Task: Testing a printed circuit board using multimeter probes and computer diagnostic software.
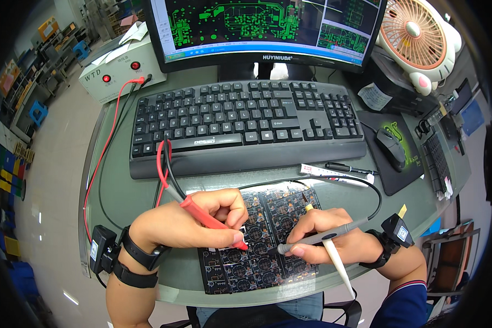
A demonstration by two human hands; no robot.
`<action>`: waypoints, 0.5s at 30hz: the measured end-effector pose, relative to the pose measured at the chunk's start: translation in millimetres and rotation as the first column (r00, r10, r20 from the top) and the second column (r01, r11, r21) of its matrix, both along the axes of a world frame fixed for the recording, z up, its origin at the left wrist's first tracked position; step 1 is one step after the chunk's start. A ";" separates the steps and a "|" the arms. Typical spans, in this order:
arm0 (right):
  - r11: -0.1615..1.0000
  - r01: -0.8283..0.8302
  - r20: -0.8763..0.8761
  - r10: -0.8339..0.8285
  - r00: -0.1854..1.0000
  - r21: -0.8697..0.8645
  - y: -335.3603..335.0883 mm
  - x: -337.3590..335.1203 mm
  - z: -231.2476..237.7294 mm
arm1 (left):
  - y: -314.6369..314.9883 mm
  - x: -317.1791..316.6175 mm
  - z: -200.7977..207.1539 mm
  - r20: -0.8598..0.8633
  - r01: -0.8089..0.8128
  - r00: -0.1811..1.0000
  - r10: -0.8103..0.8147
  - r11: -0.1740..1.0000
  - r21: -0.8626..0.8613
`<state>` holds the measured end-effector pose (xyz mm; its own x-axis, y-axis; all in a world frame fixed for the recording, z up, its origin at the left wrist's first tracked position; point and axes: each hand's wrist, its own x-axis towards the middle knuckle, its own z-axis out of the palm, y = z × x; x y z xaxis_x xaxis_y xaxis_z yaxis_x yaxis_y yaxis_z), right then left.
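A dark printed circuit board panel (268, 262) lies on the table in front of me, printed with repeated round patterns. My left hand (202, 221) is closed round a red test probe (202, 212), its tip down at the middle of the panel. In my right hand (333, 235) is a grey test probe (317, 238), pointing left, its tip just over or on the panel. A slim white tool (339, 268) also passes through the right hand; a pale yellow end with a dark point shows beyond the fingers. Whether either tip touches the board I cannot tell.
Beyond the panel stand a black keyboard (246, 117) and a monitor (262, 57) with green circuit layouts. A white instrument box (120, 68) at left feeds red and black leads. Rightward are a pen (344, 168), a mouse (391, 147) on its mat and a fan (415, 33).
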<state>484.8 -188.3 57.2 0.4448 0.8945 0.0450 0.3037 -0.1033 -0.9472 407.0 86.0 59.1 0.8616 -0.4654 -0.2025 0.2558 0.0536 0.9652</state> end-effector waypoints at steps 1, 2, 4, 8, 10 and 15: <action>1.000 -0.002 -0.001 0.002 1.000 0.001 1.0 0.2 -0.9 | -0.5 -0.3 -0.2 -0.001 -0.002 1.000 0.002 1.000 0.001; 0.999 -0.007 0.034 0.006 0.999 0.031 2.3 0.2 -2.2 | -1.1 -0.8 -0.5 -0.004 -0.005 1.000 0.005 1.000 0.005; 0.998 -0.012 0.069 0.008 0.998 0.061 2.9 0.3 -3.9 | -1.8 -1.2 -1.2 -0.007 -0.008 1.000 0.008 1.000 0.009; 0.999 -0.014 0.053 0.012 0.999 0.048 1.9 0.6 -4.4 | -2.3 0.0 -1.6 0.018 -0.004 1.000 0.004 0.999 0.033; 0.999 -0.015 0.054 0.012 0.998 0.046 1.9 0.7 -3.7 | -2.4 0.1 -2.0 0.028 -0.001 1.000 -0.001 0.999 0.050; 0.999 -0.016 0.061 0.014 0.998 0.042 2.8 0.3 -3.6 | -2.0 -0.7 -5.3 0.051 -0.004 0.999 0.002 0.999 0.043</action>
